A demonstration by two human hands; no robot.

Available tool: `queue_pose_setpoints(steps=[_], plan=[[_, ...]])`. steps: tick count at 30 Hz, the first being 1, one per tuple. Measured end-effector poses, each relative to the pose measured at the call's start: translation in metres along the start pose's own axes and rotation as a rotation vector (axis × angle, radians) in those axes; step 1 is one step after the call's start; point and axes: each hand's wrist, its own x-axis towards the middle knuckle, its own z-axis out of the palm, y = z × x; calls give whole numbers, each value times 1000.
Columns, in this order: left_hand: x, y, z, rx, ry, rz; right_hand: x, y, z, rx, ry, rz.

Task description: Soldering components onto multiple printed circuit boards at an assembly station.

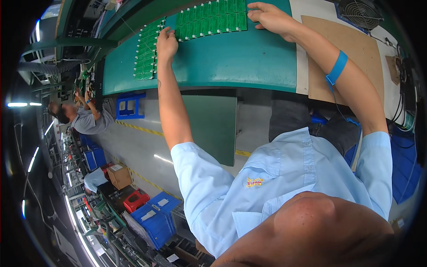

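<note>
Two green circuit board panels with rows of small white parts lie on the green work surface [231, 58]. The narrower-looking panel [147, 55] is on the left, and the wider panel [211, 20] lies at the far middle. My left hand [167, 44] is at the gap between them, over the left panel's right edge, with thumb and fingertips slightly apart. Just off the right edge of the wider panel is my right hand [272, 18], its fingers stretched and parted with nothing between them. A blue wrist strap [336, 68] with a cord circles my right forearm.
A brown board [347, 62] lies to the right, with a round fan grille [361, 15] beyond it. Cables hang at the right edge. Below the bench are a blue stool [130, 107] and blue bins [155, 218]. A co-worker [91, 120] works at the left.
</note>
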Motion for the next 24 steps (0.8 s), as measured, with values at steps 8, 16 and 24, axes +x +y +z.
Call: queue_pose_setpoints(steps=[8, 16, 24], plan=[[4, -9, -7, 35, 33, -22, 17, 13, 13, 42, -25, -21], [-18, -29, -7, 67, 37, -106, 68, 94, -92, -89, -61, -239], [-142, -87, -59, -178, 125, -470, 26, 36, -39, 118, -207, -194]])
